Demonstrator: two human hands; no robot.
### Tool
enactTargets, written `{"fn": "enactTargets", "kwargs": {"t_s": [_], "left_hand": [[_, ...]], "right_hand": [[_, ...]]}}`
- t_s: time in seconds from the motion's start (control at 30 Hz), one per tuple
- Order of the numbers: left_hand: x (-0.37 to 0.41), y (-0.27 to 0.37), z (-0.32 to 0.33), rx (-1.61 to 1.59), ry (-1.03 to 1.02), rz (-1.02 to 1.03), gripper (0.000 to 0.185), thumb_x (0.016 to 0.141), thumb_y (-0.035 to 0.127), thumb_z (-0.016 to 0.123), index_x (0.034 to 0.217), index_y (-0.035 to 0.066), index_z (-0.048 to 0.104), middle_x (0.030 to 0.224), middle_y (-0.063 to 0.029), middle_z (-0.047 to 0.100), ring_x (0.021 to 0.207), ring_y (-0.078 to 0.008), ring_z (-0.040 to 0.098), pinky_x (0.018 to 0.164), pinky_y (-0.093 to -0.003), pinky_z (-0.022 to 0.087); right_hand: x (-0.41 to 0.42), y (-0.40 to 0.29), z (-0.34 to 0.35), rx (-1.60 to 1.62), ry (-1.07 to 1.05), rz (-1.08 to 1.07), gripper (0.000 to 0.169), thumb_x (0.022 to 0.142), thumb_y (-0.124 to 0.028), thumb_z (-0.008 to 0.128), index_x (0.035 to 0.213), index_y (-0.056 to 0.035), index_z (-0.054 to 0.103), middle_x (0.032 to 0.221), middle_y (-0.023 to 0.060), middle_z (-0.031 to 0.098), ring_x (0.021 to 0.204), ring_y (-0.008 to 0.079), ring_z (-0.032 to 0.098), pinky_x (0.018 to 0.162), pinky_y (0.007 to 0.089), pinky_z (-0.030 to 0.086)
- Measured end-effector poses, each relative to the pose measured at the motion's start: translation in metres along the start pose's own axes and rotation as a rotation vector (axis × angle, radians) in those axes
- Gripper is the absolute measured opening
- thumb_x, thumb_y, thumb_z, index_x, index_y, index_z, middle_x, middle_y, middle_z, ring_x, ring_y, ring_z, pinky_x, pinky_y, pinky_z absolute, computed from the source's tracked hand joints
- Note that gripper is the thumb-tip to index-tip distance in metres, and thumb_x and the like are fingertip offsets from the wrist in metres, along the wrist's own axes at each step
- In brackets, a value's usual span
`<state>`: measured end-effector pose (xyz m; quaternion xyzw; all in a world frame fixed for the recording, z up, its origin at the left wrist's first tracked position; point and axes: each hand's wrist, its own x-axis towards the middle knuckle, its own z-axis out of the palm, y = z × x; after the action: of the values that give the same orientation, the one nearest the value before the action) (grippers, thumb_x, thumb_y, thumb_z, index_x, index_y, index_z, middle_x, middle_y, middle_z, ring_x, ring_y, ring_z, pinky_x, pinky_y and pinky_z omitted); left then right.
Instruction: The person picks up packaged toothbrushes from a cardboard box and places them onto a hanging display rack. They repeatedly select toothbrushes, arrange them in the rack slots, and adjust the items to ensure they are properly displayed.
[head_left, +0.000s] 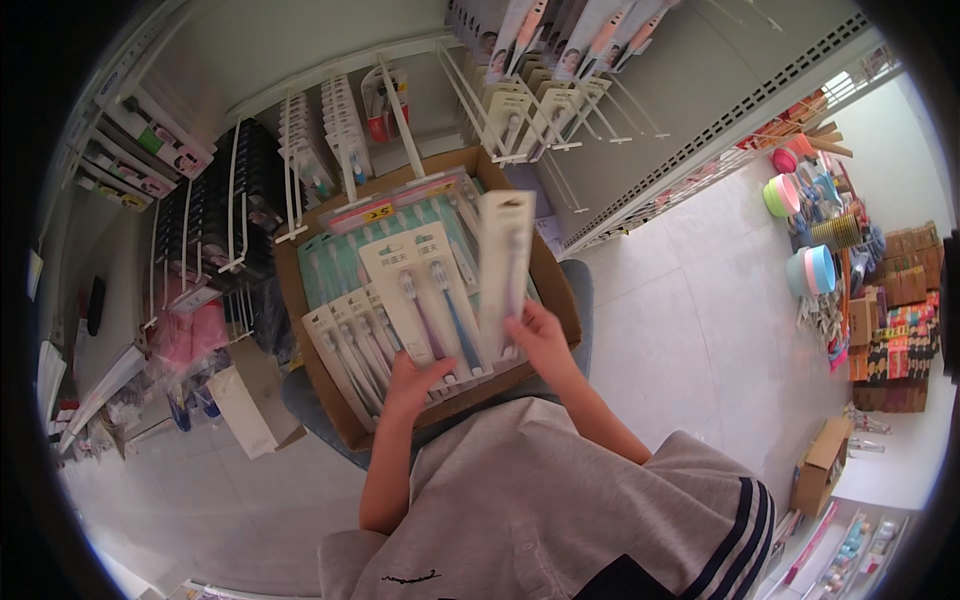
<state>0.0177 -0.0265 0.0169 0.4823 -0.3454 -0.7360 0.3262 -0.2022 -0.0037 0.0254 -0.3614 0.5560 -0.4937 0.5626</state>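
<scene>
My left hand (412, 382) grips the lower end of two toothbrush packs (427, 307) lying side by side, one brush purple and one blue. A single toothbrush pack (507, 255) stands nearly upright in my right hand (538, 339), held by its bottom end and blurred. Both hands are over a cardboard box (566, 300) that rests on a grey-blue chair seat (583, 281). Inside the box, more white toothbrush packs (341, 360) line the left side. Teal-backed toothbrush packs (330, 259) lie behind them.
Metal display hooks (405, 127) with price tags (367, 217) jut out above the box. Hanging toothbrush packs (510, 124) crowd the upper right, and dark packaged goods (202, 202) the left. An opened carton (251, 397) sits on the lower left. Plastic buckets (814, 270) stand across the aisle.
</scene>
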Motion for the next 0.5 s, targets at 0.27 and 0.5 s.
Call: {"fn": "enactTargets", "kwargs": {"t_s": [0.27, 0.5], "left_hand": [[0.0, -0.012, -0.004, -0.034, 0.009, 0.019, 0.033, 0.075, 0.001, 0.069, 0.106, -0.004, 0.061, 0.096, -0.0082, 0.066, 0.083, -0.0146, 0.063, 0.074, -0.0285, 0.05], [-0.002, -0.008, -0.005, 0.064, -0.045, 0.024, 0.032, 0.075, 0.003, 0.07, 0.104, -0.004, 0.062, 0.095, -0.0081, 0.066, 0.083, -0.014, 0.062, 0.074, -0.0279, 0.049]], "right_hand": [[0.045, -0.017, -0.074, 0.285, 0.405, -0.178, 0.03, 0.096, -0.019, 0.05, 0.116, 0.0029, 0.052, 0.101, 0.0051, 0.061, 0.088, 0.0107, 0.058, 0.078, 0.0253, 0.047], [0.093, -0.036, -0.128, 0.118, 0.465, -0.292, 0.027, 0.094, -0.02, 0.054, 0.108, 0.0026, 0.057, 0.089, 0.0018, 0.062, 0.078, 0.0077, 0.055, 0.069, 0.0226, 0.044]]}}
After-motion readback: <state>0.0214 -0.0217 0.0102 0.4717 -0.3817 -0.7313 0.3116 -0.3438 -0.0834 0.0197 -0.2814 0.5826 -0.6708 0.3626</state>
